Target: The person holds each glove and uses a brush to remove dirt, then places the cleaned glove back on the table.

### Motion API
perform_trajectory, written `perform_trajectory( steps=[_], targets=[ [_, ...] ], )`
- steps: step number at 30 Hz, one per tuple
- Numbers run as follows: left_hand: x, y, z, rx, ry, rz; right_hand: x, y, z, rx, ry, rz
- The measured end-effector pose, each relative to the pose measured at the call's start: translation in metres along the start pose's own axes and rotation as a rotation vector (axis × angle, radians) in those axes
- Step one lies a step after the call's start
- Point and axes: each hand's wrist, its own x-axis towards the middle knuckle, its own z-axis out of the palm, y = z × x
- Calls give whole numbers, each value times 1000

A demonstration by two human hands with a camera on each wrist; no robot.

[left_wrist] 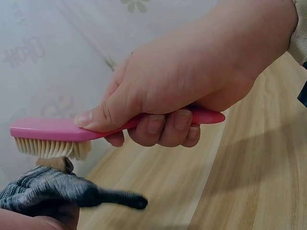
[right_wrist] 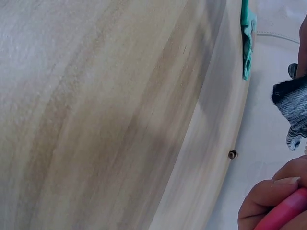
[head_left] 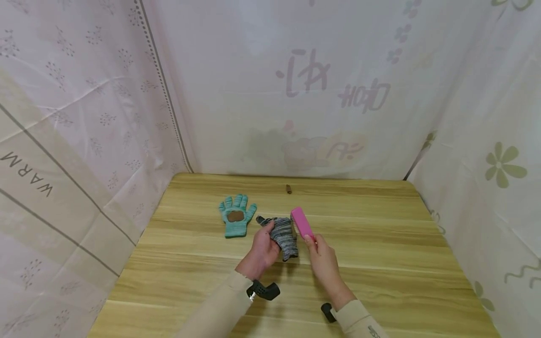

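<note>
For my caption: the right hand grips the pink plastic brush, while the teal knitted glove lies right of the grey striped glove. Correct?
No: in the head view, the teal knitted glove lies left of the grey striped glove. The rest holds.

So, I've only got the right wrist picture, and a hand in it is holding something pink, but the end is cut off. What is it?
Observer: In the left wrist view, it's a brush with a row of pale bristles.
Operator: Cool! And what's on the green glove? I can only see its edge.
Observer: The head view shows a brown patch in the middle of it.
Operator: Who's got the grey glove? I just see a bit of skin.
Observer: The left hand holds it; the head view shows that whole hand.
</note>
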Motion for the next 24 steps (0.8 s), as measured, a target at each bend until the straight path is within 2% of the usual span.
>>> perform_trajectory(
  steps=[9, 17, 24],
  targets=[
    [-1, 0, -1, 1, -8, 5, -1, 0, -2, 10, 4, -7],
    [0, 1, -2, 16, -59, -15, -1, 2, -2, 15, -3, 10],
    [1, 0, -4, -13, -53, -10, 0, 1, -3, 58, -13, 35]
  ],
)
